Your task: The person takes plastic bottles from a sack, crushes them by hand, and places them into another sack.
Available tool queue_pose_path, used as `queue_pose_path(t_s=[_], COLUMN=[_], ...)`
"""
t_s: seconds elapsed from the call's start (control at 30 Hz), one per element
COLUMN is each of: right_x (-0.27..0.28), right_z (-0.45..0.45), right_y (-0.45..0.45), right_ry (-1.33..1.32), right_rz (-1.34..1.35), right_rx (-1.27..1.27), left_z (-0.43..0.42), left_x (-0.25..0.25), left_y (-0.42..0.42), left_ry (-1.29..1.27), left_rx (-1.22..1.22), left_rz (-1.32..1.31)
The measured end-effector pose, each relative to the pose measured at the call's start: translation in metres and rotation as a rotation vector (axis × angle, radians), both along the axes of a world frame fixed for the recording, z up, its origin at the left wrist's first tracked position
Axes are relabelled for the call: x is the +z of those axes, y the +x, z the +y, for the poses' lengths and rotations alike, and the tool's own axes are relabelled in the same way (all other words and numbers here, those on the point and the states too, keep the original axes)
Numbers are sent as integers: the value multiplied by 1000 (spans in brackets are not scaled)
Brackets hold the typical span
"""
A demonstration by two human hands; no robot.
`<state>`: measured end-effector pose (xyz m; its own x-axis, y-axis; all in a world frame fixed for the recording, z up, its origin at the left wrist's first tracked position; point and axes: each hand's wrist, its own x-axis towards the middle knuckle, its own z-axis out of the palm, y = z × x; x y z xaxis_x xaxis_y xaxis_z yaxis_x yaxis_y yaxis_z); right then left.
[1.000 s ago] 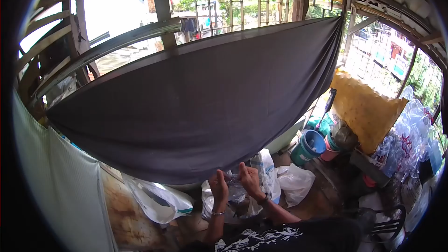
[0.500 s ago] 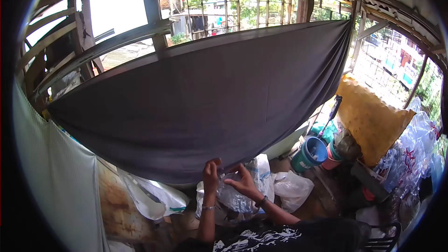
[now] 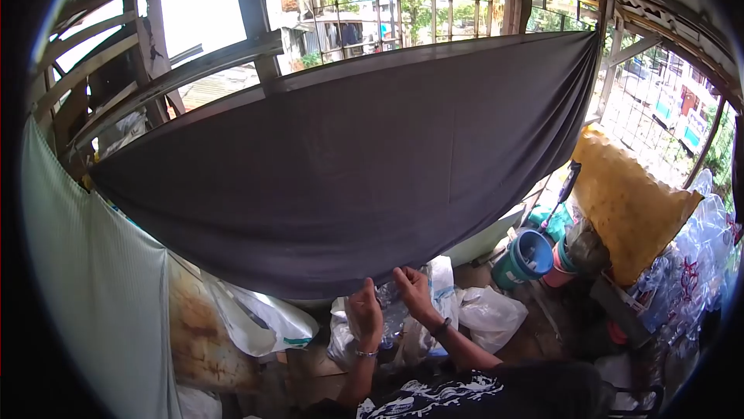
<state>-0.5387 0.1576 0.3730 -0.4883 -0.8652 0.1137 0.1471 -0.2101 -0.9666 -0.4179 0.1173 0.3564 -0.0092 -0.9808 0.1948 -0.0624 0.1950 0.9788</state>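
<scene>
Head | left hand (image 3: 366, 314), right hand (image 3: 415, 295) curled, cannot tell if gripping | clear plastic (image 3: 392, 313) visible between

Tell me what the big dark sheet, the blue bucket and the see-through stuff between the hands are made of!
The dark sheet: cloth, it seems, with a dull finish, because it hangs in soft folds. The blue bucket: probably smooth plastic, going by its bright, even colour. The see-through stuff: likely thin, glossy plastic, since it looks clear and crinkled.
</scene>
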Motion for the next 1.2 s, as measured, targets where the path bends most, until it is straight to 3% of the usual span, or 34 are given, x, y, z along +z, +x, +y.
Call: queue_pose_path(t_s=[0.13, 0.2, 0.23, 0.33, 0.37, 0.47, 0.53, 0.7, 0.8, 0.83, 0.87, 0.9, 0.97, 1.03, 1.07, 1.13, 1.2], right_x=[8, -25, -37, 8, -18, 7, 0, 2, -12, -39, -49, -54, -45, -45, -39, -28, -32], right_z=[6, 7, 6, 27, 17, 17, 13, 0, -5, -8, -2, 2, 2, -1, -2, 0, 8], right_y=[9, 28, 37, 55, 51, 55, 57, 61, 94, 101, 112, 120, 134, 138, 142, 151, 159], right_ry=[-21, -4, 3, 177, 168, 176, 190, 180, 41, 151, 238, 321, 341, 268, 233, 216, 208], right_rz=[133, 248, 301, 26, 11, 52, 18, -176, 187, 375, 297, 220, 103, 264, 344, 224, 97], right_rx=[18, -99, -155, -234, -268, -253, -166, 72, -99, -120, -114, -108, -196, -285, -332, -294, -217], left_z=[-3, -11, -10, -3, 1, 3, 11, -12, -28, -24, -23, -22, -20, -11, -10, -9, -18], left_x=[9, 10, 10, 5, -4, -44, -47, -39, -9, 9, 20, 15, 7, -1, -1, -4, -37], left_y=[0, 3, 6, 19, 21, 39, 51, 73, 91, 98, 103, 108, 112, 115, 121, 131, 141], left_ry=[50, 55, 37, -47, -88, -184, 146, 2, 86, 83, 79, -91, -130, -181, -110, 34, 213], left_rx=[150, 242, 175, 18, -12, -76, -130, -83, 20, 56, 93, 111, -114, -237, -232, -226, -345], left_rz=[143, 313, 223, -24, -91, -239, -171, -165, -131, -59, 13, -254, -209, -151, -121, -62, 108])
